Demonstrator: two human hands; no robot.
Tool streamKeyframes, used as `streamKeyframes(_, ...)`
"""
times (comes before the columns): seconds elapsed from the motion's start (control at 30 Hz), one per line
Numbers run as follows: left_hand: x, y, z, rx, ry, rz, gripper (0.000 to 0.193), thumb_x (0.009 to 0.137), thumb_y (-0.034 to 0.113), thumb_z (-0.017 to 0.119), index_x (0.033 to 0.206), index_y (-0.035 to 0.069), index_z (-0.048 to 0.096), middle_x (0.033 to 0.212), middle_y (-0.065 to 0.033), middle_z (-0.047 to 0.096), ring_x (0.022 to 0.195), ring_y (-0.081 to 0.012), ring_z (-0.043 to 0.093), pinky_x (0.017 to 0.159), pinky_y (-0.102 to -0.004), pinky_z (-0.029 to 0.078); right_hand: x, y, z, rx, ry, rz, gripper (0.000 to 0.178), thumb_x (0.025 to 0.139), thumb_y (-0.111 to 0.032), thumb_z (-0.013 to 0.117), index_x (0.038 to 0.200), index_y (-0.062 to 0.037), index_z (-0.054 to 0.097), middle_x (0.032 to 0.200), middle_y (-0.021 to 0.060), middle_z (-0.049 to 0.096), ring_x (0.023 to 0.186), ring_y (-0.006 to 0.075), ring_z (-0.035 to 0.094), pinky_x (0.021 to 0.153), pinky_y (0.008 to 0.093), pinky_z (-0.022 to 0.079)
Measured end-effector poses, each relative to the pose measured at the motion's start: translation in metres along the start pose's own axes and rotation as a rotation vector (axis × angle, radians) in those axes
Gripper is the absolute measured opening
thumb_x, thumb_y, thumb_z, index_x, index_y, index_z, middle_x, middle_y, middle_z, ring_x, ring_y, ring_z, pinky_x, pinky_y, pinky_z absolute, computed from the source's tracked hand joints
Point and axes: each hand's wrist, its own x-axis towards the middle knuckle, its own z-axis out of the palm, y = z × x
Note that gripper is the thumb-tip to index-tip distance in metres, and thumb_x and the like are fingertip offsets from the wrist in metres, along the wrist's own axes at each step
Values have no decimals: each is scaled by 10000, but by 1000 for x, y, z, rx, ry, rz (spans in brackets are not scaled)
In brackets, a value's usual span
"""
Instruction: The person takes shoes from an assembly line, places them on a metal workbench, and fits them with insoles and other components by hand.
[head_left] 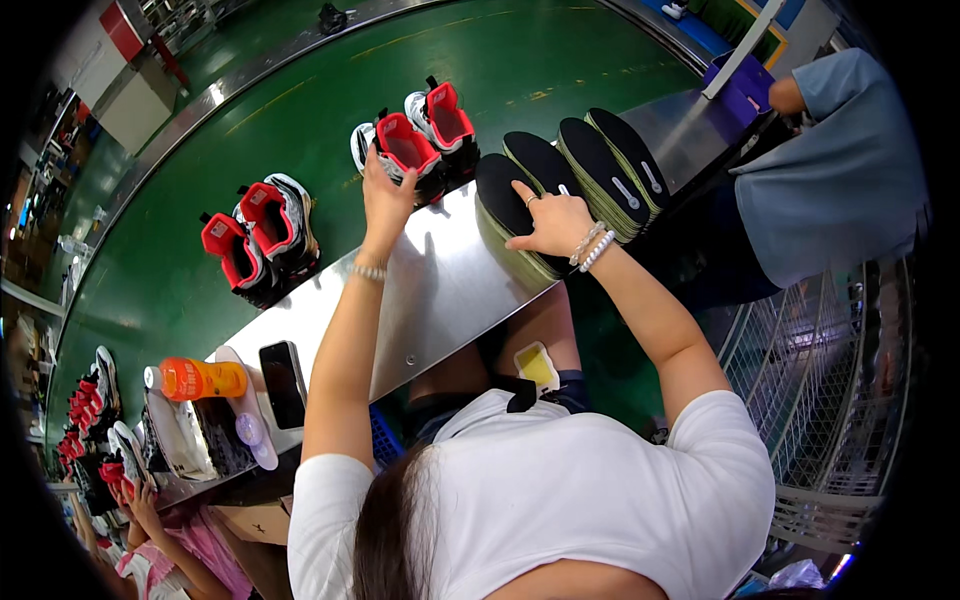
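Observation:
My left hand (388,198) reaches to the near side of a black, white and red sneaker (408,148), thumb and fingers apart at its edge. Whether it bears on the shoe I cannot tell. Close beyond stands a matching sneaker (450,118). My right hand (556,222) lies over the nearest stack of black-topped insoles (500,185), its fingers spread and the thumb toward the side. Alongside are further insole stacks (608,170) with yellow-green layers, some bearing a pale oblong mark. Another pair of red-lined sneakers (265,235) stands farther left.
A metal bench (430,290) runs before me beside a green belt (540,60). At its left lie a phone (284,385), an orange drink bottle (200,380) and loose insoles (255,430). A co-worker in a blue-grey shirt (825,190) stands right, near a wire rack (800,380); another person's hands (145,505) hold shoes lower left.

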Motion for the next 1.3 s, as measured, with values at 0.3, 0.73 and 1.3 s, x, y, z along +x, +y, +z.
streamKeyframes(0.3, 61, -31, 25, 65, 107, -261, 556, 706, 218, 635, 1196, 64, 423, 916, -190, 603, 856, -340, 580, 769, -389, 450, -3, -3, -46, 68, 239, -60, 623, 695, -449, 615, 1204, -130, 452, 826, 140, 566, 712, 283, 597, 612, 367, 487)
streamKeyframes(0.73, 78, -34, 1, 86, 5, -291, 433, 762, 475, 534, 856, 68, 648, 782, -193, 613, 745, -336, 599, 656, -410, 457, 148, -83, -81, -422, 67, -693, 175, 714, -224, 549, 761, -81, 638, 723, 124, 629, 697, 278, 616, 608, 392, 485)
streamKeyframes(1.3, 60, -127, -7, -360, -167, -137, 368, 751, -13, 424, 1106, 24, 516, 859, -26, 558, 708, -98, 525, 574, -215, 444, 255, -161, 66, 317, 21, -207, 296, 729, -171, 545, 994, -53, 601, 1024, 148, 591, 951, 252, 575, 817, 339, 450)
